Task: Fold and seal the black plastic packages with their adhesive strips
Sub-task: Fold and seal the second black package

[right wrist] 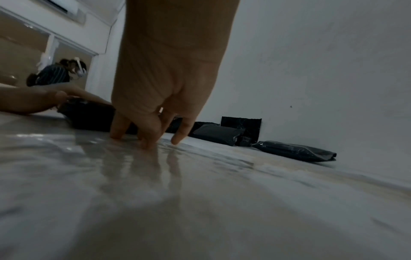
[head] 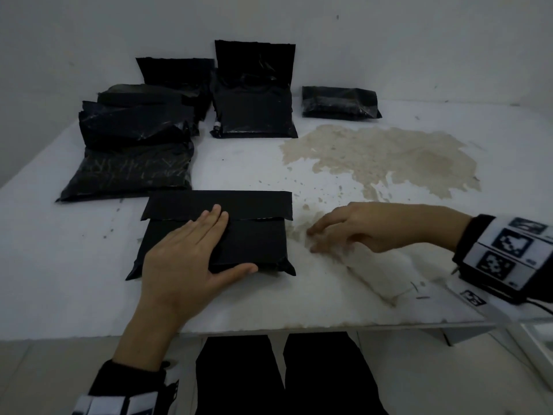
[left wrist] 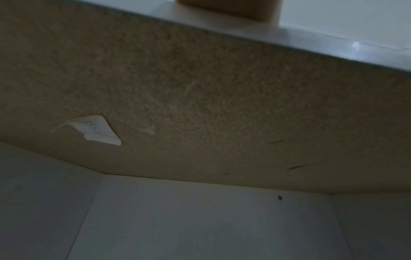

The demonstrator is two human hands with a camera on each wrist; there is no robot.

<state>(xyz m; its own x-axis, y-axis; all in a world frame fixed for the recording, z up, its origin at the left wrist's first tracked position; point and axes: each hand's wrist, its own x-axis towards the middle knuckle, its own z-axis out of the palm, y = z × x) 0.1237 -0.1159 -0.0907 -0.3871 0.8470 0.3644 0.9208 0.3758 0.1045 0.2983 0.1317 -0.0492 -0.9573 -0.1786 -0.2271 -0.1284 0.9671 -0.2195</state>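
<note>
- Black plastic package [head: 215,235] lies flat on the white table [head: 89,235] near its front edge, directly under the left hand [head: 185,259].
- Its flap [head: 218,205] is folded down over the body, the flap edge running just beyond the left fingertips.
- Left hand presses down on the package with fingers [head: 214,215] straight and together, thumb spread along the near edge; nothing is gripped.
- Right hand [head: 359,226] is beside the package, to its right and apart from it, fingers loosely bent downward with the tips touching the tabletop; in the right wrist view the fingertips [right wrist: 146,142] meet the shiny surface. It grasps nothing that I can make out.
- Brown stain [head: 383,157] spreads over the table beyond the right hand.
- Stack of black packages [head: 131,145] sits beyond the left hand, far left.
- Another package with its flap upright [head: 254,94] stands against the wall, and a small folded package [head: 339,102] lies right of it.
</note>
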